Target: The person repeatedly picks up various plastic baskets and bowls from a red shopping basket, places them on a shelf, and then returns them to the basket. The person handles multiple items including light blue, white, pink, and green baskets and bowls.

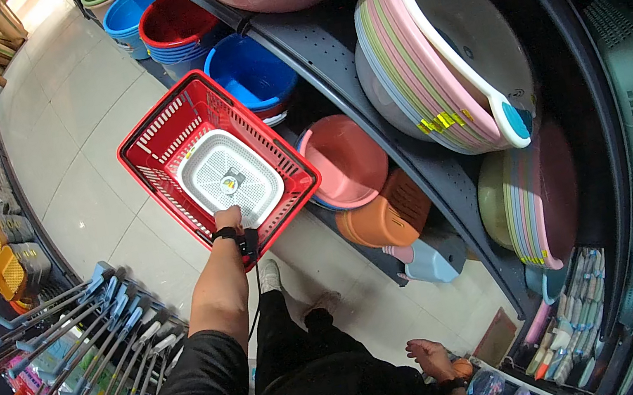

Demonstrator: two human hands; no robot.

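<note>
A red plastic shopping basket (152, 115) with black strips along its rim stands in front of me. A white rectangular perforated colander (262, 175) lies inside it, with a round sticker at its centre. My left hand (228, 218) reaches over the basket's near side, fingers curled at the colander's near edge. From above, the fingertips are hidden, so what they grip is unclear. A black strap and a small black device (246, 244) with a cable sit at that wrist. My right hand (430, 359) hangs low beside me, empty, its fingers loosely apart.
Right of the basket, a dark metal shelf (305, 36) holds stacked pastel basins (387, 54). Below it are blue buckets (245, 71), a pink tub (345, 161) and a brown plastic container (385, 211). Long-handled tools (101, 334) crowd the left. Tiled floor (87, 198) runs between.
</note>
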